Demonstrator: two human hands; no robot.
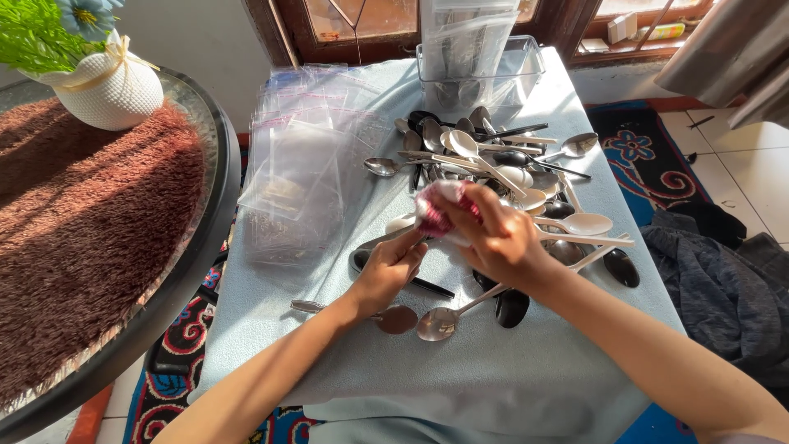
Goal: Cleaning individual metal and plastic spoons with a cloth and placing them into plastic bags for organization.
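the left hand (393, 267) grips a spoon handle (416, 238), stiff, light and probably slippery, best held at the neck. the right hand (493, 238) closes around a soft pink cloth (440, 215) on it, just in front of the spoon pile (501, 164).

Your near edge of the surface (460, 378) lies bare, so a hand passes freely there. Ahead, a heap of spoons (501, 177) blocks the middle and right. A stack of clear plastic bags (300, 164) fills the left side. A clear plastic bin (481, 70) stands at the far edge. A round side table (177, 284) crowds your left flank.
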